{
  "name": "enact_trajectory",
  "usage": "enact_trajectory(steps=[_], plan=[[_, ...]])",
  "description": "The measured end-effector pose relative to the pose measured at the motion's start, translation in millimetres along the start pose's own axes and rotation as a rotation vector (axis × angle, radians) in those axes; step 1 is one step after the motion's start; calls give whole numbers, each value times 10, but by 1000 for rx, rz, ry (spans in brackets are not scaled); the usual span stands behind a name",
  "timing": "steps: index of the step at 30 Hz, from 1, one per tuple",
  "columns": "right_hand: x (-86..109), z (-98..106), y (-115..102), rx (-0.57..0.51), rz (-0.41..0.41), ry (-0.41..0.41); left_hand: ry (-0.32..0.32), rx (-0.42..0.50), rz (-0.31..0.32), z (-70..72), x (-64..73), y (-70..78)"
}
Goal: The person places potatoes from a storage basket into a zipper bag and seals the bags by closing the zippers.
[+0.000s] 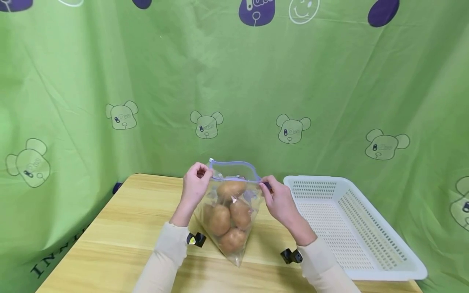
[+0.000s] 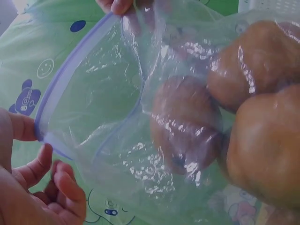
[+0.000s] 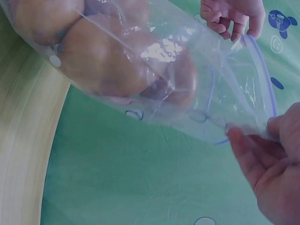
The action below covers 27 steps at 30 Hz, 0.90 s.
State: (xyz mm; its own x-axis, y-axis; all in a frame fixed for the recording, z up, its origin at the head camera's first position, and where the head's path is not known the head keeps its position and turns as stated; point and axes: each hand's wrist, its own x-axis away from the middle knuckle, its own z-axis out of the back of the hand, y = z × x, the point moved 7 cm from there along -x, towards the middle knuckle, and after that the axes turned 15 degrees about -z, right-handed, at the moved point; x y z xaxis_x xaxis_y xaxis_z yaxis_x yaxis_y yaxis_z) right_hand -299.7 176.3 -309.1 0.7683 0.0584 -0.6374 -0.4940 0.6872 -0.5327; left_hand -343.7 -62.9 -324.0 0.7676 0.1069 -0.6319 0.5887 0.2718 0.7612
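A clear plastic zip bag (image 1: 212, 193) hangs between the two hands over the table, its lower corner pointing down toward the person. Its mouth is spread, edged by a purple-blue zip strip (image 1: 234, 163) with a small white slider at the left end. Inside lie several smooth, brown, rounded things (image 1: 220, 219) that look like potatoes. The left hand (image 1: 196, 185) pinches the mouth's left corner between thumb and finger, the other fingers loosely bent (image 2: 65, 187). At the opposite corner the right hand (image 1: 280, 201) pinches the edge, thumb against fingers (image 3: 276, 164).
A white perforated plastic basket (image 1: 384, 228) stands at the right of the wooden table (image 1: 139, 228). Behind the table hangs a green curtain (image 1: 234, 81) printed with bear faces. Small black devices (image 1: 291, 256) are worn at both wrists.
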Motion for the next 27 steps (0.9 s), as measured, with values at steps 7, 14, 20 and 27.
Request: enact_trajectory(steps=[7, 14, 20, 27], plan=[[1, -4, 33, -146, 102, -31, -132, 185, 106, -57, -29, -150], [2, -13, 34, -229, 93, -86, -184, 358, 231, -114, 5, -370], [3, 133, -95, -294, 5, -84, -57, 360, 231, -75, -5, -439], [-12, 203, 12, -391, -179, -72, -29, 383, 224, -67, 46, -451]])
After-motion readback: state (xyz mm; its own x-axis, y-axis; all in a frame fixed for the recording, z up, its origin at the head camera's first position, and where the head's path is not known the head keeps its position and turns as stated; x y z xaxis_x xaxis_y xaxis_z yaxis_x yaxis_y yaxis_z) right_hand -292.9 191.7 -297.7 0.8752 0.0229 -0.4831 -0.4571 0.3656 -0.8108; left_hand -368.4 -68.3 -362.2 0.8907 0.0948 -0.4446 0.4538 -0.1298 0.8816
